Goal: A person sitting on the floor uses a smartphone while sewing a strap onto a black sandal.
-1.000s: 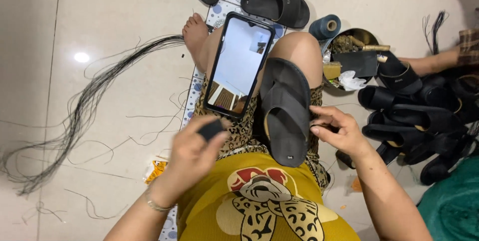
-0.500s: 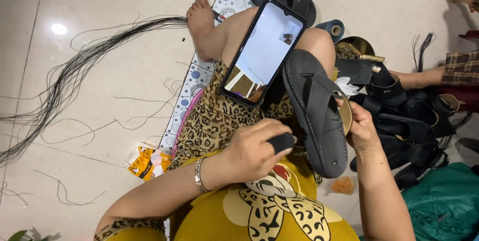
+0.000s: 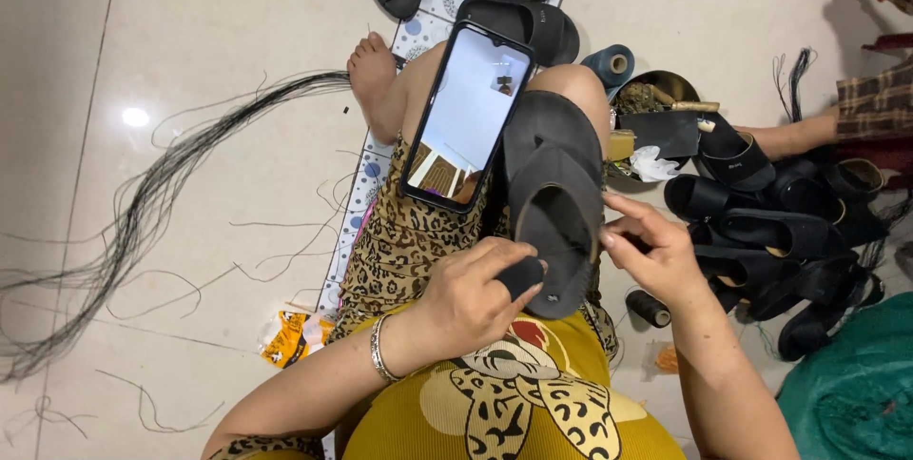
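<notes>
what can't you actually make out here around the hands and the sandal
- Head view: what the right hand pinches; too small, and its fingers cover it.
- Head view: the sandal heel end and the spot being worked; left hand and the dark cap on its finger cover them.
- Head view: the phone screen picture; glare, too small.
- Head view: the sandal pile; overlapping, uncountable.

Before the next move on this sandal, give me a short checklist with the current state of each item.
1. Left hand grips a small dark piece against the sandal: ok.
2. Right hand at the sandal's edge: ok.
3. Sandal resting on the lap: ok.
4. Phone balanced on the leg, tilted: cannot tell if stable.
5. Thread spool beside the right hand: ok.
6. Thread or needle in the fingers: cannot tell.
</notes>
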